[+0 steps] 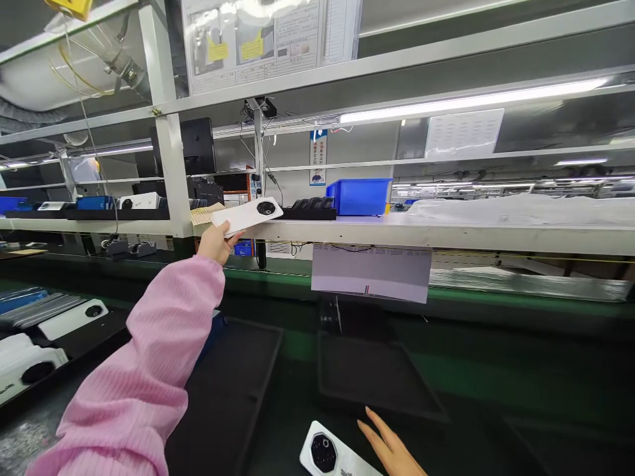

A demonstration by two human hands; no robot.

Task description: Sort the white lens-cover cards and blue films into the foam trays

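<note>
Stretched forward to the shelf's front edge, my left hand (pixel 214 243) grips a white phone (pixel 245 215) by its near end. The phone's back, with a round black camera area, faces me; whether it is a whole phone or only a back cover I cannot tell. At the bottom, my right hand (pixel 391 446) has its fingers stretched out and apart. Just left of it lies a second white phone (pixel 333 455) with a black camera area, cut off by the frame's lower edge. A gap shows between the visible fingertips and that phone.
On the shelf (pixel 377 233) stand a blue bin (pixel 360 197) and a black tray of thin dark pieces (pixel 310 206). Black trays (pixel 377 373) lie on the dark green surface below. More white phones (pixel 74 318) sit in a rack at left. A post (pixel 166 132) rises left of my hand.
</note>
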